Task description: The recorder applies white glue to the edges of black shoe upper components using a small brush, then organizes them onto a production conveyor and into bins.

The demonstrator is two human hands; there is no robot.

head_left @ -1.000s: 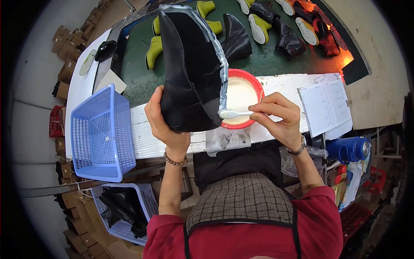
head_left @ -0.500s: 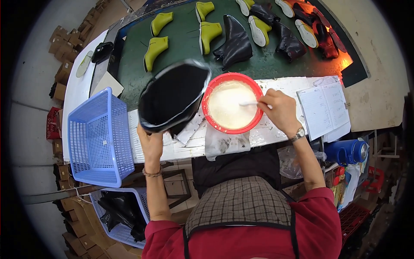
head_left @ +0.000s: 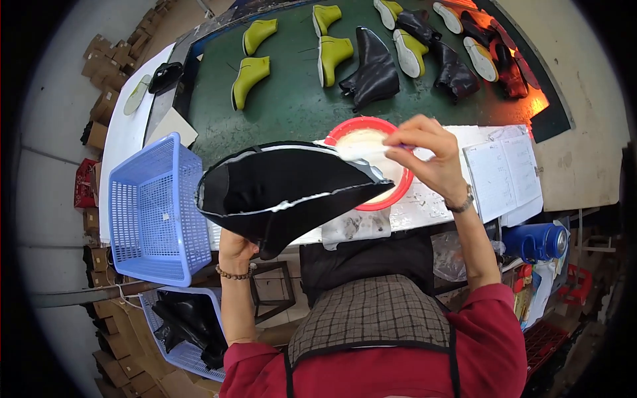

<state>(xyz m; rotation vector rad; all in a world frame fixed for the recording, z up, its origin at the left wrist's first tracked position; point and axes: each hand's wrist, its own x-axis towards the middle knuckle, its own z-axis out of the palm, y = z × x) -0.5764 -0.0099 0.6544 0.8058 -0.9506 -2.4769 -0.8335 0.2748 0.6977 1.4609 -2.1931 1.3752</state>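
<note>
1. I see the black boot upper [head_left: 285, 192] raised higher than half a second ago, left hand [head_left: 237, 249] fingers gripping its base.
2. Right hand [head_left: 431, 156] fingers pinch a white brush [head_left: 361, 151], lifted from the round red glue bowl [head_left: 397, 192] on the counter [head_left: 431, 205].

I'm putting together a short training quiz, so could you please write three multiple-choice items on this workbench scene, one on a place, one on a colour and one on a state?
1. Where is the blue basket?
A. To the left of the black boot upper
B. On the green belt
C. On top of the open notebook

2. What colour is the rim of the bowl?
A. Yellow
B. Red
C. White

3. What is the left hand doing?
A. Resting flat on the table
B. Holding up the black boot upper
C. Reaching into the basket

Answers:
1 A, the basket stands at the bench's left end, beside the upper.
2 B, a red rim circles the pale contents.
3 B, the hand grips the upper from below, while the right hand holds a brush at its edge.
</note>
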